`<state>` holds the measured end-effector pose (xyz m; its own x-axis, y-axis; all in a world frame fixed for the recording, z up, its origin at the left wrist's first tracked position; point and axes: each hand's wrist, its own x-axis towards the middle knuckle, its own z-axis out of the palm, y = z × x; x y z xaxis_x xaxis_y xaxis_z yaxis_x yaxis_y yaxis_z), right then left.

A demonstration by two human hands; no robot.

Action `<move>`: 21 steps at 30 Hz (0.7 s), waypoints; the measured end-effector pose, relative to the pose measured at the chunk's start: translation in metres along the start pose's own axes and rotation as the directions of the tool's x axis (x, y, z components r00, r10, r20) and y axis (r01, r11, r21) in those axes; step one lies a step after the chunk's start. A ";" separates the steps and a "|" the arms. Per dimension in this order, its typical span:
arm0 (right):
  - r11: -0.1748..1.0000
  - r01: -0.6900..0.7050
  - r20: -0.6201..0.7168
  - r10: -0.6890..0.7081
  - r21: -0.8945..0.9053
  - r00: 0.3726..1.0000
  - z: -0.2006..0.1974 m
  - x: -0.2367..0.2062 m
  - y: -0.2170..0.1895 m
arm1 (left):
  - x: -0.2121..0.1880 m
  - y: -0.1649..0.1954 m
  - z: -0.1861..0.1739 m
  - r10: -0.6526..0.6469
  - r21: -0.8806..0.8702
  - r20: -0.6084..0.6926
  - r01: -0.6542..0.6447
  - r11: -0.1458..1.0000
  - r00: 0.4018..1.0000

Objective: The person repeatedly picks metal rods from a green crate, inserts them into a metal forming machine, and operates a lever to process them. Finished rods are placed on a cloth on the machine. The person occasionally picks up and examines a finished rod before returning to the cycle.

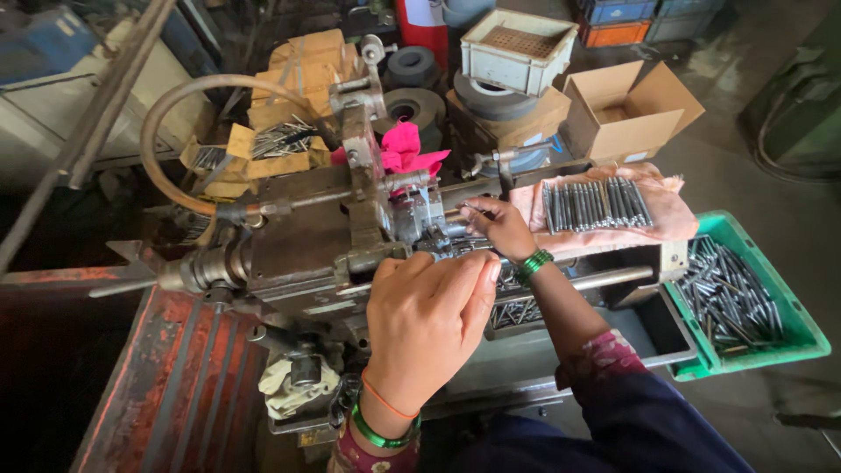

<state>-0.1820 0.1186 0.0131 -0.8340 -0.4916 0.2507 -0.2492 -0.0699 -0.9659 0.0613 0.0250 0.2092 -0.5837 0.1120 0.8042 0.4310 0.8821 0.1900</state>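
My left hand rests over the front of a dark, oily metal machine, its fingers closed over a part hidden beneath the palm. My right hand reaches into the machine's centre and pinches a thin metal rod at the clamp by its head. Both wrists wear green bangles. A row of similar grey rods lies on a pink cloth just right of my right hand.
A green crate full of metal rods stands at the right. Behind the machine are an open cardboard box, a white plastic crate, stacked grinding wheels and a pink rag. A curved hose loops at the left.
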 end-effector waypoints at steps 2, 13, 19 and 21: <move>0.998 -0.048 0.009 0.048 0.027 0.999 -0.003 0.001 0.001 | 0.002 0.003 0.001 -0.001 0.009 0.009 0.000 1.000 1.000; 0.997 -0.059 0.084 0.055 0.046 0.995 -0.023 0.001 0.007 | 0.023 0.021 0.017 -0.100 0.133 -0.018 0.101 0.986 0.995; 0.991 -0.103 0.121 0.091 0.091 0.988 -0.033 -0.002 0.008 | 0.019 0.029 0.031 -0.128 0.172 -0.025 0.130 0.976 0.991; 0.994 -0.085 0.105 0.078 0.063 0.991 -0.036 -0.004 0.008 | 0.018 0.031 0.035 -0.133 0.190 -0.024 0.135 0.973 0.991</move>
